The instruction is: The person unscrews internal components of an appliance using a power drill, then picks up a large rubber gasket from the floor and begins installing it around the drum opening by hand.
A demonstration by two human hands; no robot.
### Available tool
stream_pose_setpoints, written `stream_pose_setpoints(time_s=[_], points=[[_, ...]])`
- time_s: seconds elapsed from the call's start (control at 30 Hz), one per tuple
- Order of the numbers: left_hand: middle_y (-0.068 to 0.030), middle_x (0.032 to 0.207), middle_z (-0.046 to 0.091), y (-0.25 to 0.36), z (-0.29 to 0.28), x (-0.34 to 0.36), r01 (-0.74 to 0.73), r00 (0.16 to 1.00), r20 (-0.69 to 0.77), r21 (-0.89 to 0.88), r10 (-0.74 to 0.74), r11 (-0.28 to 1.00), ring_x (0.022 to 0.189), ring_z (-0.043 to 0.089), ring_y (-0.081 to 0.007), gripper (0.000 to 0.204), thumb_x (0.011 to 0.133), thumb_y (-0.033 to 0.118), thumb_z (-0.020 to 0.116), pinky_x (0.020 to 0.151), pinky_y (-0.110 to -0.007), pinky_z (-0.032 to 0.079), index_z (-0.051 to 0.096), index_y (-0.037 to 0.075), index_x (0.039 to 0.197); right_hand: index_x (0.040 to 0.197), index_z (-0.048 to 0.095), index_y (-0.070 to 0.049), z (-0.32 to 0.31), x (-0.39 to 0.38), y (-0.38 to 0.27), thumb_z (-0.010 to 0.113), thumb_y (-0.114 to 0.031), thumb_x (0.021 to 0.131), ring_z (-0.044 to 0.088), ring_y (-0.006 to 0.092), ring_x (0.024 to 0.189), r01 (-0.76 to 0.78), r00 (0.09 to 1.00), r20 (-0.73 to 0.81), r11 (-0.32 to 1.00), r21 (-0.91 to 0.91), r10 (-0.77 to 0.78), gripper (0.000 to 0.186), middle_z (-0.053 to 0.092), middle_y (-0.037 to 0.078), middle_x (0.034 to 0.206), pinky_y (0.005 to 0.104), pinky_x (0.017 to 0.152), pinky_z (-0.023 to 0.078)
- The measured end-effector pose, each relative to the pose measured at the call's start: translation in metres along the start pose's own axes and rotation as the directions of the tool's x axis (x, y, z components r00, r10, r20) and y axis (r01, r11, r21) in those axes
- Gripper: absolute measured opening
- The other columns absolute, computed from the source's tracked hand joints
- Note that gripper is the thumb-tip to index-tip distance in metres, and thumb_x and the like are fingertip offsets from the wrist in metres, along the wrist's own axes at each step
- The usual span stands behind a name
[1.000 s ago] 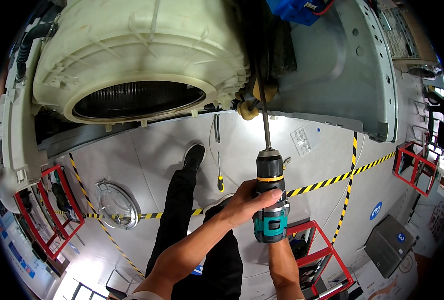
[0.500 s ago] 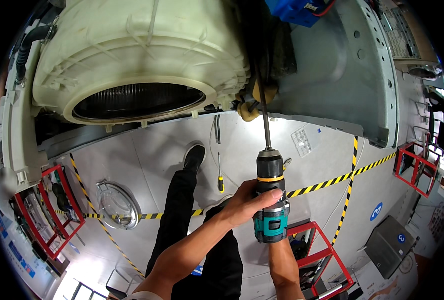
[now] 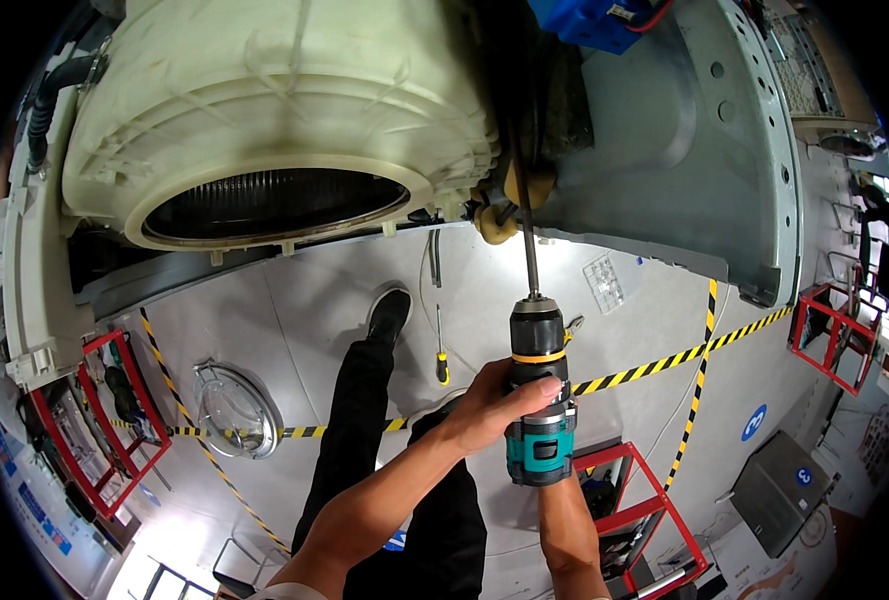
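A teal and black cordless drill (image 3: 540,440) points away from me, with a long steel bit (image 3: 531,255) in its chuck. My left hand (image 3: 489,410) is wrapped round the drill's front body from the left, its thumb lying across the top. From below, my right hand (image 3: 561,495) reaches behind the drill to its handle; the drill body hides those fingers. The bit runs into the dark gap between a cream plastic washing machine tub (image 3: 294,110) and the grey metal side panel (image 3: 654,150). Its tip is lost in shadow.
On the floor lie a yellow-and-black screwdriver (image 3: 442,365), pliers (image 3: 573,327), a clear plastic tray (image 3: 603,283) and a round glass door (image 3: 234,410). Red-framed carts (image 3: 654,520) stand at right and left. A blue part (image 3: 589,22) sits above the panel.
The drill and both hands have shifted very slightly to the left. My grip looks the same, and the bit still runs into the gap.
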State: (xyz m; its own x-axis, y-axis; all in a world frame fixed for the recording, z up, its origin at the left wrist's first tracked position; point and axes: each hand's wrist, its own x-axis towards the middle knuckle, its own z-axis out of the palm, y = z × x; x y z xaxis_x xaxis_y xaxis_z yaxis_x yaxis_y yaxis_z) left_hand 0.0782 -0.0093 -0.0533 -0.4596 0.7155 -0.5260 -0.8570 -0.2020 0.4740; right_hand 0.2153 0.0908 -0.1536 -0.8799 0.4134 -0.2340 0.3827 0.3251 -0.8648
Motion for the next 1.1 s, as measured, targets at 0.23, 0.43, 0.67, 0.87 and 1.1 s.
stream_pose_setpoints(time_s=[0.23,0.43,0.67,0.87,1.1], points=[[-0.0113,0.09,0.063,-0.002,-0.001,0.003,-0.032,0.998,0.05,-0.07,0.035,0.997,0.084,0.06,-0.0167,0.046,0.08,0.04,0.061,0.078,-0.03,0.047,0.056,-0.001,0.099,0.082,0.059,-0.002,-0.013,0.019,-0.023,0.066,-0.011,0.07,0.058,0.0241,0.051,0.114,0.993,-0.014,0.993,-0.009,-0.114,0.016,0.059,0.009,0.064,0.0321,0.049,0.047],[-0.0116,0.091,0.063,0.0,-0.004,0.002,-0.014,0.999,0.033,-0.015,0.014,1.0,0.085,0.06,-0.0172,0.046,0.081,0.039,0.061,0.079,-0.029,0.047,0.056,-0.002,0.1,0.085,0.059,-0.002,-0.002,0.009,-0.009,0.067,-0.012,0.07,0.059,0.0252,0.052,0.021,0.999,-0.037,0.999,0.037,-0.019,0.02,0.06,0.01,0.064,0.0324,0.048,0.048],[-0.0105,0.091,0.063,-0.002,-0.007,-0.001,-0.056,0.998,0.038,-0.074,0.059,0.996,0.084,0.06,-0.0169,0.042,0.082,0.035,0.06,0.078,-0.03,0.047,0.055,-0.002,0.101,0.092,0.059,0.001,-0.008,0.023,-0.036,0.068,-0.013,0.069,0.059,0.0268,0.052,0.22,0.974,-0.045,0.973,-0.071,-0.224,0.028,0.059,0.012,0.065,0.0336,0.048,0.047],[-0.011,0.092,0.063,0.002,-0.002,0.004,-0.044,0.993,0.105,0.0,0.044,0.999,0.084,0.06,-0.0175,0.043,0.082,0.037,0.059,0.08,-0.03,0.047,0.056,-0.001,0.101,0.083,0.058,-0.005,-0.014,0.015,-0.019,0.065,-0.014,0.073,0.056,0.0202,0.056,0.123,0.992,0.038,0.985,-0.12,-0.119,0.016,0.057,0.007,0.066,0.0304,0.048,0.044],[-0.0123,0.089,0.063,0.001,-0.014,-0.002,-0.047,0.997,0.053,0.001,0.047,0.999,0.084,0.06,-0.0177,0.044,0.082,0.037,0.06,0.079,-0.031,0.047,0.055,-0.002,0.101,0.083,0.059,-0.003,0.013,0.016,-0.019,0.067,-0.01,0.069,0.06,0.024,0.054,0.094,0.995,-0.043,0.994,0.053,-0.092,0.017,0.059,0.009,0.064,0.0325,0.05,0.047]])
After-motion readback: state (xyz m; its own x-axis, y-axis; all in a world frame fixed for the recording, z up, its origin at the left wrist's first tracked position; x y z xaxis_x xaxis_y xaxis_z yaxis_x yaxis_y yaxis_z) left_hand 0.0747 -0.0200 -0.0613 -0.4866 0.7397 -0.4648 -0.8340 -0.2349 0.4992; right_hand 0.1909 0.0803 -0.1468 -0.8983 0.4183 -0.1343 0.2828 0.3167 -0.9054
